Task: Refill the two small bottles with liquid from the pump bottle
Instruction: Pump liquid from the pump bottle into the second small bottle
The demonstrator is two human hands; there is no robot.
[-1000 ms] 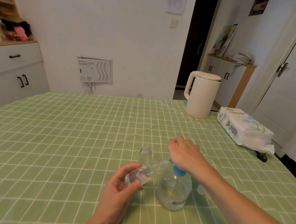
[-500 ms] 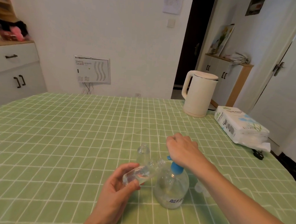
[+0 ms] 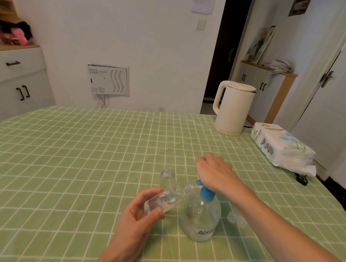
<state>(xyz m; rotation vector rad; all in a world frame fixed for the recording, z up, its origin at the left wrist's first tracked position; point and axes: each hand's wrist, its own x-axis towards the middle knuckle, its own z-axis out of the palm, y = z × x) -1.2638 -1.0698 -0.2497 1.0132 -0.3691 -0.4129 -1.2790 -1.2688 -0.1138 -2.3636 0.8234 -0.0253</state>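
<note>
Green checked tablecloth [image 3: 85, 166] carried a clear round pump bottle [image 3: 201, 217]. Right hand [image 3: 214, 172] curled over its blue head [image 3: 205, 192]; left hand [image 3: 140, 216] gripped a tilted small clear bottle [image 3: 163, 200] at the spout [image 3: 197, 181]. Slow presses seemed best.

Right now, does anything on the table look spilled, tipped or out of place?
Nothing stands out. The small bottle in the left hand is tilted, but held with its mouth at the pump bottle spout, under the right hand. The second small bottle stands upright; no spill shows on the tablecloth.
</note>
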